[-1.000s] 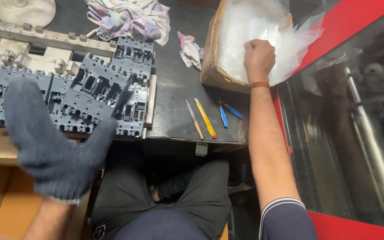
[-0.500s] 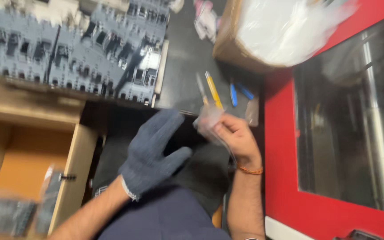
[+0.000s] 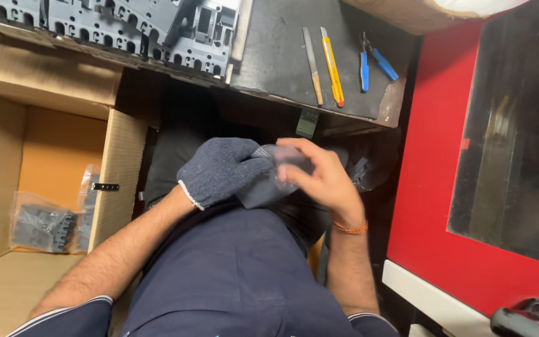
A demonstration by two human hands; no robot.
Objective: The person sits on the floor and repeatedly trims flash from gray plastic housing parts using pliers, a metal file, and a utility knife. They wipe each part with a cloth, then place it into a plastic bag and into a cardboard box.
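Below the dark workbench (image 3: 282, 50), both hands grip a clear plastic bag (image 3: 285, 168); cardboard box (image 3: 120, 162) holds bagged grey parts (image 3: 38, 221).

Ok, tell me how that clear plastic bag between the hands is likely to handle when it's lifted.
The clear plastic bag is probably floppy: it crumples between the gloved left hand and bare right hand. It seems light, since fingertips alone pinch it. The glossy film could be slippery, more so against the knit glove.
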